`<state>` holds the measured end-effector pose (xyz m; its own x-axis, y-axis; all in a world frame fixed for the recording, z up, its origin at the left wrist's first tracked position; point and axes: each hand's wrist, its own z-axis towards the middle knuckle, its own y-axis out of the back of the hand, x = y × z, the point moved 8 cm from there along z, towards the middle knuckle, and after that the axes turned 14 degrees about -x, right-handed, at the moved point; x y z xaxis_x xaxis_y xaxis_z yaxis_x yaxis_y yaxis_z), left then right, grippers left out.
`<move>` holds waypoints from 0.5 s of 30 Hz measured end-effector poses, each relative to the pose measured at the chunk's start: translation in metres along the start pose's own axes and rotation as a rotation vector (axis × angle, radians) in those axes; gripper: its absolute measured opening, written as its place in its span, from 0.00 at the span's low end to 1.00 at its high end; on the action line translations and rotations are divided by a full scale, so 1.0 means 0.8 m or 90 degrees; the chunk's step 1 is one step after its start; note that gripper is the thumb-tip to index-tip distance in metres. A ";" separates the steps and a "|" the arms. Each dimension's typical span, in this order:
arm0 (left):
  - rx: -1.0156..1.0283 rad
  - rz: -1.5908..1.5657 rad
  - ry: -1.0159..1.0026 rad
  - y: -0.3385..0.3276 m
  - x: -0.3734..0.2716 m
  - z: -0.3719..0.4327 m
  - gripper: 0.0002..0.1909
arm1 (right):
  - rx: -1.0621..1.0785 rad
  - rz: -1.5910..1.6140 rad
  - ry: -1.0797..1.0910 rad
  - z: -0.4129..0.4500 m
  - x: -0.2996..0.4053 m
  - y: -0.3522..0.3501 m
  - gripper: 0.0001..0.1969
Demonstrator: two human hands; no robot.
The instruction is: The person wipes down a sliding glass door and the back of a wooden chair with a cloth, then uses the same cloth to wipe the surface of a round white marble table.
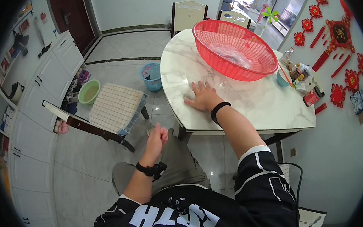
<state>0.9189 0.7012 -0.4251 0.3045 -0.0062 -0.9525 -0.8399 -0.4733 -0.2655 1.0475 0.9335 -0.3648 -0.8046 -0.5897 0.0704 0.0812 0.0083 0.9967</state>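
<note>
My right hand (203,96), fingers spread and palm down, rests on the marble-patterned tabletop (250,108) near its left edge. Beyond it on the table is a large red plastic mesh basket (230,73), with crumpled clear plastic (232,54) inside. My left hand (157,140) hangs in the air over my leg, left of the table's front corner. Its fingers are curled in with the thumb up, and I see nothing in them. Both wrists wear black bands.
A chair with a checked cushion (116,106) stands left of the table, near a blue waste basket (152,80) and a green basin (89,91). Jars, a red-labelled can (312,96) and a blue bowl (282,79) crowd the table's right side. White cabinets (41,105) line the left wall.
</note>
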 end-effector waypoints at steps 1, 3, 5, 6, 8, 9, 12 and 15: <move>0.000 0.006 -0.001 -0.003 -0.005 0.007 0.33 | -0.001 0.001 0.031 -0.009 0.009 -0.002 0.53; -0.015 0.140 -0.154 -0.015 -0.037 0.022 0.26 | -0.007 0.004 0.062 -0.031 0.021 0.000 0.54; -0.012 0.252 -0.235 -0.061 -0.074 0.023 0.19 | -0.012 -0.015 0.155 -0.067 0.030 -0.007 0.56; -0.015 0.362 -0.324 -0.085 -0.094 0.021 0.13 | -0.033 0.005 0.183 -0.084 0.031 -0.006 0.56; 0.006 0.429 -0.484 -0.122 -0.107 0.021 0.09 | -0.092 0.036 0.211 -0.100 0.019 -0.007 0.55; 0.020 0.497 -0.642 -0.141 -0.117 0.011 0.12 | -0.147 0.069 0.246 -0.106 0.016 -0.003 0.54; 0.132 0.526 -0.565 -0.146 -0.074 0.027 0.20 | -0.312 0.085 0.251 -0.136 0.018 0.026 0.52; 0.173 0.528 -0.624 -0.142 -0.062 0.021 0.24 | -0.453 0.093 0.247 -0.188 0.031 0.049 0.47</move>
<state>0.9920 0.7699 -0.3498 -0.6968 0.4860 -0.5276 -0.7169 -0.4459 0.5359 1.1197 0.7976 -0.3305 -0.5074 -0.8604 0.0486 0.6279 -0.3305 0.7046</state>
